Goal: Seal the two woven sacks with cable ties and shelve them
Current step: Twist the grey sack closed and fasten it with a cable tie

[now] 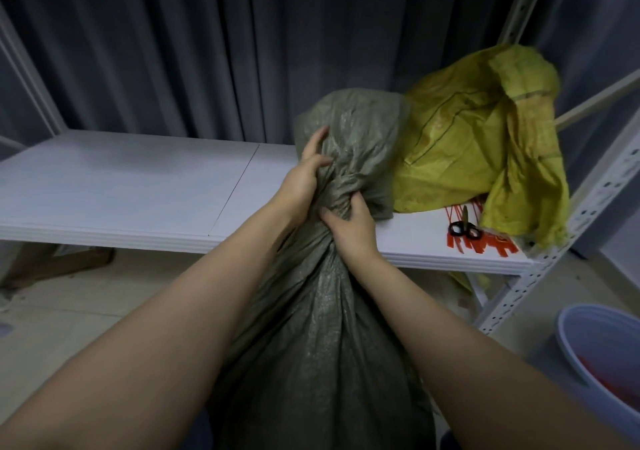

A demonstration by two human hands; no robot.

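Note:
A full grey-green woven sack (322, 338) stands in front of me, leaning against the white shelf board (121, 186). Its mouth is bunched into a twisted neck. My left hand (306, 179) grips the neck from the left, fingers reaching up onto the loose top. My right hand (351, 226) clasps the neck just below it. A yellow woven sack (485, 138) lies slumped and open on the shelf's right end. Red cable ties (485, 243) lie on the shelf under the yellow sack's edge, with black-handled scissors (464, 229) on top of them.
White perforated rack uprights (588, 214) frame the shelf at the right. A pale plastic bucket (588, 345) with something red inside stands on the floor at the lower right. Dark curtains hang behind the rack. A wooden piece lies on the floor under the shelf at left.

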